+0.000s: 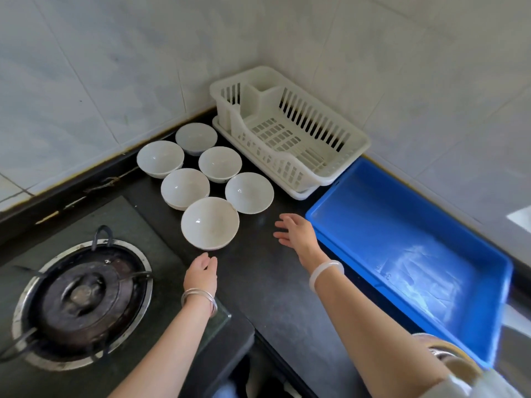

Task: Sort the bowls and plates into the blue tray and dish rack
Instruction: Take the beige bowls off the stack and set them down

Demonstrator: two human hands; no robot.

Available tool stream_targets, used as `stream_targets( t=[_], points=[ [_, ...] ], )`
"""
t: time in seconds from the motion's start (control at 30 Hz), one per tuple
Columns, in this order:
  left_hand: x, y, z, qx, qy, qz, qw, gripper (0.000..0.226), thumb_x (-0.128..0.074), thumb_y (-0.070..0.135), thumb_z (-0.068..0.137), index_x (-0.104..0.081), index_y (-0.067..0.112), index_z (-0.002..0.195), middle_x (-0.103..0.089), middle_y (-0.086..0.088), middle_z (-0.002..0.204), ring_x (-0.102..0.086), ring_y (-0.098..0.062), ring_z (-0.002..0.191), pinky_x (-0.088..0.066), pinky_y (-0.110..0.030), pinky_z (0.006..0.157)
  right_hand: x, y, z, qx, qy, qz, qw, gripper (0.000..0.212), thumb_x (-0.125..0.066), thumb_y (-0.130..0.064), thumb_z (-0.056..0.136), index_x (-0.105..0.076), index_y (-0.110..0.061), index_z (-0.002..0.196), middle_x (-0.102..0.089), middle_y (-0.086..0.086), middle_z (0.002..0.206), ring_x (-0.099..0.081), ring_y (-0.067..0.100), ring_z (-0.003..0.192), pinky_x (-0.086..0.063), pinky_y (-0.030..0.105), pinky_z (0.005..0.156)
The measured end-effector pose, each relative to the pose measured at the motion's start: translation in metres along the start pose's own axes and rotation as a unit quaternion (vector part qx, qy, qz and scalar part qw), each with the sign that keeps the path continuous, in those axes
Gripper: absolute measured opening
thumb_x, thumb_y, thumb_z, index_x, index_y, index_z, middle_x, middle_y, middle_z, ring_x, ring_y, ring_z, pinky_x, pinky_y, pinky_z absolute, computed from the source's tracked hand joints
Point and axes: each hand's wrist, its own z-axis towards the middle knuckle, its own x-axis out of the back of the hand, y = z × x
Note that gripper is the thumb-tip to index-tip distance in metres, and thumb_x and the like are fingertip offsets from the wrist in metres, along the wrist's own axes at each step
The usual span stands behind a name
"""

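Several white bowls stand upright in a cluster on the black counter; the nearest bowl [210,222] is the largest in view. My left hand [201,272] hovers just in front of that bowl, fingers apart, holding nothing. My right hand [296,232] is open with spread fingers, to the right of the nearest bowl and beside the left corner of the blue tray [497,320]. The blue tray holds nothing. A white plastic dish rack [356,142] sits in the corner behind the tray, with nothing in it.
A gas stove burner [82,305] with a metal pan support lies at the left. Tiled walls [115,67] close off the back and right of the counter. The counter's front edge [253,334] steps in near my left forearm.
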Motion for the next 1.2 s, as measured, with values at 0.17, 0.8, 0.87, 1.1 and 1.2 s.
stream_targets(
  t=[0.17,0.8,0.87,1.1,1.2],
  points=[
    [-0.037,-0.001,-0.045,-0.060,-0.097,0.119,0.986,0.030,-0.048,0.018,0.092,-0.060,0.012,0.119,-0.062,-0.007,0.124,-0.059,-0.025,0.112,-0.046,-0.040,0.101,0.059,0.036,-0.055,0.078,0.057,-0.083,0.992,0.022,-0.045,-0.029,0.098,-0.063,-0.023,0.108,-0.068,-0.006,0.094,-0.067,0.008,0.077,-0.051,0.019,0.067],
    [-0.215,-0.053,-0.249,-0.291,-0.408,0.370,0.782,0.032,-0.059,0.020,0.087,-0.061,0.017,0.119,-0.064,-0.001,0.113,-0.060,-0.011,0.098,-0.044,-0.018,0.084,0.257,0.207,-0.232,-0.058,0.403,-0.276,0.870,0.017,-0.060,-0.019,0.089,-0.061,-0.010,0.104,-0.062,0.011,0.104,-0.060,0.032,0.090,-0.043,0.035,0.069],
    [-0.219,-0.057,-0.251,-0.312,-0.399,0.398,0.765,0.033,-0.058,0.020,0.088,-0.060,0.018,0.120,-0.060,-0.003,0.113,-0.059,-0.015,0.100,-0.043,-0.019,0.084,0.258,0.212,-0.233,-0.059,0.394,-0.291,0.870,0.017,-0.061,-0.018,0.088,-0.060,-0.010,0.104,-0.063,0.009,0.103,-0.060,0.030,0.091,-0.042,0.033,0.069],
    [-0.225,-0.065,-0.256,-0.337,-0.379,0.416,0.754,0.030,-0.058,0.017,0.087,-0.061,0.018,0.117,-0.054,-0.003,0.112,-0.053,-0.011,0.091,-0.043,-0.019,0.081,0.263,0.214,-0.231,-0.062,0.404,-0.276,0.870,0.009,-0.062,-0.014,0.085,-0.057,-0.008,0.089,-0.064,0.010,0.095,-0.059,0.030,0.087,-0.038,0.031,0.067],
    [-0.224,-0.066,-0.256,-0.337,-0.376,0.415,0.756,0.026,-0.059,0.017,0.087,-0.063,0.017,0.112,-0.054,-0.003,0.111,-0.053,-0.010,0.089,-0.042,-0.019,0.079,0.268,0.215,-0.231,-0.066,0.399,-0.256,0.878,0.009,-0.062,-0.015,0.085,-0.058,-0.007,0.088,-0.066,0.012,0.093,-0.059,0.031,0.088,-0.036,0.030,0.066]
  ],
)
